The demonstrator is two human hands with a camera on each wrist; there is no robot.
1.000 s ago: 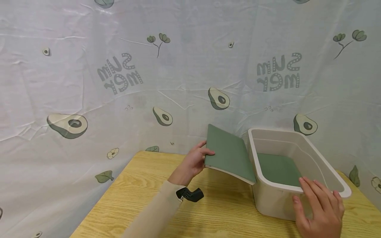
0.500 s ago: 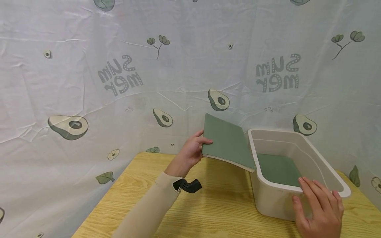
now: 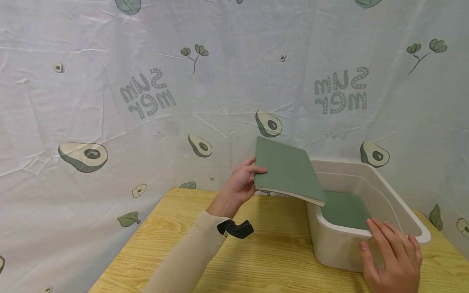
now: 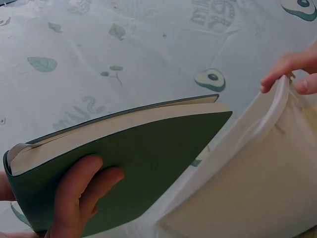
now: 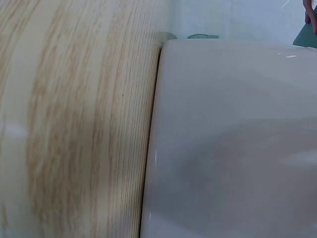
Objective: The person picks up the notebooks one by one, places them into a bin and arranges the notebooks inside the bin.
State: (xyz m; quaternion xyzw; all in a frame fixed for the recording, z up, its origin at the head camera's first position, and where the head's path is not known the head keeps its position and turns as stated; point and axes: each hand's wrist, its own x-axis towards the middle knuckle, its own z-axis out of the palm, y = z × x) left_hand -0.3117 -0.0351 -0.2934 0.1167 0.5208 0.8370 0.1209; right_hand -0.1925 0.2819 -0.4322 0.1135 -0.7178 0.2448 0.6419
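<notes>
My left hand point(image 3: 239, 185) holds a green notebook point(image 3: 287, 171) by its left side, thumb on the top cover and fingers underneath. The notebook is tilted, its lower right corner overlapping the left rim of a beige plastic bin point(image 3: 348, 250) in the head view. In the left wrist view, the notebook point(image 4: 148, 148) shows cream page edges, a ribbon end at the spine and fingers point(image 4: 74, 193) spread on the lower cover. My right hand point(image 3: 395, 256) grips the bin's near rim, fingertips over the edge and thumb against the outer wall.
A flat green thing point(image 3: 346, 209), the same colour as the notebook, lies on the bin's bottom. The bin stands on the right of a wood-grain table point(image 3: 264, 260). Behind hangs a pale curtain point(image 3: 227, 81) printed with avocados.
The notebook has risen and then shifted right in my left hand, from beside the bin to over its left rim. My right hand has stayed on the near rim.
</notes>
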